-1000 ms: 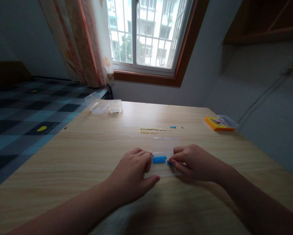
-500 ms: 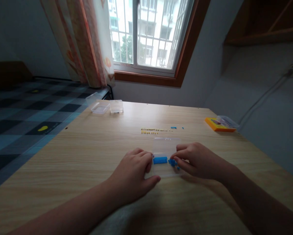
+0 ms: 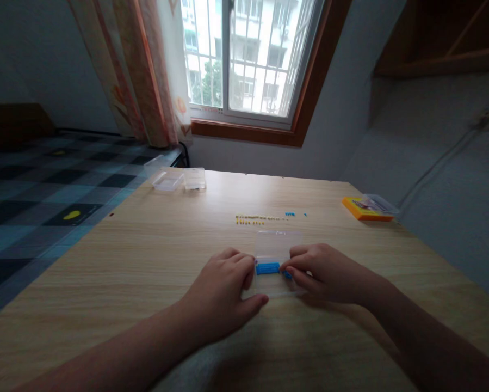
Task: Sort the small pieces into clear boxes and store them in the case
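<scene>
On a wooden table [image 3: 146, 234], the left hand [image 3: 230, 286], thumb spread from curled fingers, touches an open clear box [image 3: 268, 286] containing small blue pieces [image 3: 267, 268], where the right hand [image 3: 323, 272] has thumb and forefinger nearly together, any grip unclear.

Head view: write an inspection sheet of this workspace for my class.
Surface: wood-grain table.
Things worked on: open clear box with blue rows; loose blue pieces beside them.
Clutter: yellowish pieces and blue bits beyond the box; clear containers far left; yellow-orange box far right.
Hands: left hand at the box's left edge; right hand at the loose pieces, grip unclear.
Cables: one cable, right wall.
Surroundings: barred window, curtain, checked bedding.
</scene>
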Demonstrator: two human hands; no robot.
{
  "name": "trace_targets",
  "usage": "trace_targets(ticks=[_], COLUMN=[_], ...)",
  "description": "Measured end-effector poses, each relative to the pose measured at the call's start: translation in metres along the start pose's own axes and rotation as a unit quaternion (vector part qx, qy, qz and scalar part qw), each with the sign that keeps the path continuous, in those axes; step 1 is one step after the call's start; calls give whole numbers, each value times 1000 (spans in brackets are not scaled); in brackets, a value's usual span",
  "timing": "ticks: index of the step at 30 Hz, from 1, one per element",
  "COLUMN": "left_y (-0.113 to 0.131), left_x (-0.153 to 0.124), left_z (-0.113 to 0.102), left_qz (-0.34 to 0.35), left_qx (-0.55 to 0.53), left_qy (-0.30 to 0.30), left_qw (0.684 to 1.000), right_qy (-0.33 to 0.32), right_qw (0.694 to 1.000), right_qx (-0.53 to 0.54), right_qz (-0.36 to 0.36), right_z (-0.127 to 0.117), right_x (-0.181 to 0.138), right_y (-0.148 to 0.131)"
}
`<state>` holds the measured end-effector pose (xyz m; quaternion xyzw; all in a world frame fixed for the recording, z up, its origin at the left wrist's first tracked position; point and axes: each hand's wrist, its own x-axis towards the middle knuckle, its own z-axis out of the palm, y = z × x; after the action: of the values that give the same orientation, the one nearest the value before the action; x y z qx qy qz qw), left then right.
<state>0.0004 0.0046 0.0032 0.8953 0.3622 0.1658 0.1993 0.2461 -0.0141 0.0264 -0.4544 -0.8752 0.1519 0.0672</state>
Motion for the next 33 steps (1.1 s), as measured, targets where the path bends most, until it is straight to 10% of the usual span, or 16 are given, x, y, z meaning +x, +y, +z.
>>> trace_targets(ticks=[33], left_y=[0], left_x=[0], left_z=[0], left_qz=[-1], left_qx=[-6], left_qy=[2], left_qw=[1000], right_qy=[4], right_qw=[1000], right_qx=[-14], right_qz=[11], right_z=[-5], right_x=[-4], right_y=[9])
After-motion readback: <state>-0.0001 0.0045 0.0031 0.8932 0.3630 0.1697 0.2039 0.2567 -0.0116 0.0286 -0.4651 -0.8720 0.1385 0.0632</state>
